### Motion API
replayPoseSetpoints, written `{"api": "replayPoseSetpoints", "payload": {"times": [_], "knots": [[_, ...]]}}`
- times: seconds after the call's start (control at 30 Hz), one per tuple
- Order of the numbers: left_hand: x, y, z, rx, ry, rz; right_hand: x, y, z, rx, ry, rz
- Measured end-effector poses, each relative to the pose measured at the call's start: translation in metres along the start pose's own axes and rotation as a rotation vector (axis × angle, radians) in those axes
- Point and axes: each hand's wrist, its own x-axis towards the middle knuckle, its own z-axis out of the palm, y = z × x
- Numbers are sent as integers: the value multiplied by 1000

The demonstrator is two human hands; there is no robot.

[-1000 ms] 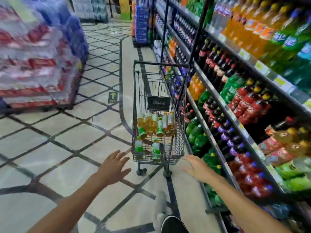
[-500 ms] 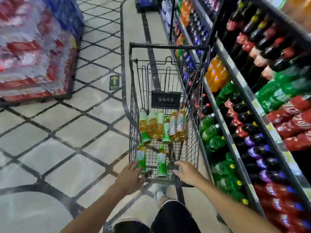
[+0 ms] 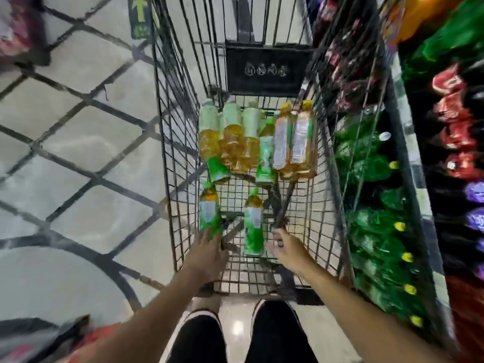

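A black wire shopping cart (image 3: 167, 142) stands right in front of me. On its floor lie several green-labelled bottles of yellow drink (image 3: 251, 142), and two more lie nearer me: a left bottle (image 3: 208, 209) and a right bottle (image 3: 253, 221). My left hand (image 3: 208, 254) reaches into the cart, its straight fingers at the base of the left bottle. Just right of the right bottle is my right hand (image 3: 286, 248), with a ring on one finger; its fingers are loose and hold nothing. The picture is motion-blurred.
Shelves of green, red and purple soft-drink bottles (image 3: 379, 231) run close along the cart's right side. Tiled floor (image 3: 78, 153) with dark lines lies to the left, with a stacked pallet of packs (image 3: 18, 30) at the far left. My shoes (image 3: 199, 334) are behind the cart.
I have stepped up to the cart and leaned over it. Both hands moved forward from behind the cart's rear edge down into the basket, next to the two nearest bottles.
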Motion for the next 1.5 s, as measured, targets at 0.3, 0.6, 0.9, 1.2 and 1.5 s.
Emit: {"api": "replayPoseSetpoints", "payload": {"times": [0.3,0.6,0.9,1.2,1.5], "knots": [[69,-15,61,-423,186,-206,88,0,58,230,228,79],[81,-5,67,-582,344,-262,102,10,69,203,297,131],[98,4,53,-829,461,-224,96,28,45,184,296,104],[146,39,36,-1212,299,-429,112,48,41,173,376,168],[196,72,27,-1789,295,-753,119,56,39,227,377,187]]}}
